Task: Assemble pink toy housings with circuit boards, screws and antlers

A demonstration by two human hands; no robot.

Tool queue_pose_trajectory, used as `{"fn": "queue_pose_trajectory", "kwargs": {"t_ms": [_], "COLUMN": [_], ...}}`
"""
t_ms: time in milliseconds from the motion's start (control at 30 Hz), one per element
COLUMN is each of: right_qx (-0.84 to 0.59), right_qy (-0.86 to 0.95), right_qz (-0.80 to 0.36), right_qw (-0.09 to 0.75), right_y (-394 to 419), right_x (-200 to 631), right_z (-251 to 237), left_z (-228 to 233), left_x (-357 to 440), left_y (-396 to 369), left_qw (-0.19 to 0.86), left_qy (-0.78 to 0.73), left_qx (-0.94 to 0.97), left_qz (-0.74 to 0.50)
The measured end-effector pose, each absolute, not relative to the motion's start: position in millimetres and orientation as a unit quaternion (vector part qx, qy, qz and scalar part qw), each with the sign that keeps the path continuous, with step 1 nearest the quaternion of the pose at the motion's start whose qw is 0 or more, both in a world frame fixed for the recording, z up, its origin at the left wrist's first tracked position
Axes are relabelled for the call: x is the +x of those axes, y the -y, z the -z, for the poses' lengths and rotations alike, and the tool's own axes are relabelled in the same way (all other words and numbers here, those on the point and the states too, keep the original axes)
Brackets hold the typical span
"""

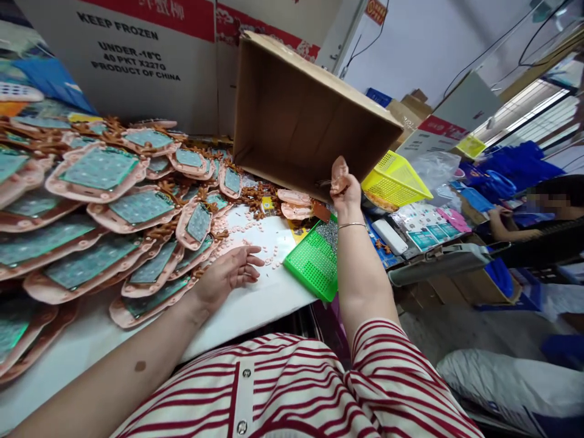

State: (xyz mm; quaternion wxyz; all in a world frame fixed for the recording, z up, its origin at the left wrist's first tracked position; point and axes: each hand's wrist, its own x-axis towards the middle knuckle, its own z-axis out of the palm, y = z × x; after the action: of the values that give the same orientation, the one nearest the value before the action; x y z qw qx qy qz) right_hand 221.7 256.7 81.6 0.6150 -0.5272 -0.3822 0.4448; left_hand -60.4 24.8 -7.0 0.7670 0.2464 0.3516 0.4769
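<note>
Head view: right fingers (338, 193) grip a pink piece (339, 171) jutting above them, left fingers (249, 250) loosely spread.

At the back edge of the bench (237, 310), a big white box (141, 91) marked KEEP FROZEN. Off past the right edge, a yellow basket (396, 175), another person (517, 232), and a puffy white sack (515, 383) down low.

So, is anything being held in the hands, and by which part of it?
The right hand holds a small pink plastic piece by its lower end; the open left hand holds nothing.
</note>
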Motion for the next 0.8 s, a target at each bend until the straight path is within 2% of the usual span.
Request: {"fn": "queue_pose_trajectory", "kwargs": {"t_ms": [133,200,300,433,600,700,800], "right_qx": [-0.398,-0.338,-0.334,-0.448,-0.33,-0.323,-0.317], "right_qy": [0.393,0.428,0.488,0.559,0.609,0.611,0.655], "right_qz": [-0.517,-0.552,-0.552,-0.497,-0.628,-0.675,-0.666], "right_qw": [0.648,0.631,0.588,0.489,0.354,0.26,0.166], "right_y": [-228,-206,-166,-115,-83,-82,-91], "right_x": [215,207,190,165,140,131,122], "right_z": [-106,-119,-137,-147,-122,-103,-93], "left_z": [7,6,3,-2,-2,0,0], "left_x": [-63,-63,-64,-67,-73,-80,-86], "left_y": [-27,-28,-30,-32,-41,-45,-45], "left_qw": [0.759,0.758,0.747,0.7,0.65,0.674,0.753], "left_qy": [-0.349,-0.348,-0.336,-0.315,-0.31,-0.309,-0.278], "left_qx": [0.254,0.259,0.271,0.28,0.292,0.308,0.344], "left_qz": [-0.487,-0.488,-0.505,-0.577,-0.63,-0.596,-0.487]}}
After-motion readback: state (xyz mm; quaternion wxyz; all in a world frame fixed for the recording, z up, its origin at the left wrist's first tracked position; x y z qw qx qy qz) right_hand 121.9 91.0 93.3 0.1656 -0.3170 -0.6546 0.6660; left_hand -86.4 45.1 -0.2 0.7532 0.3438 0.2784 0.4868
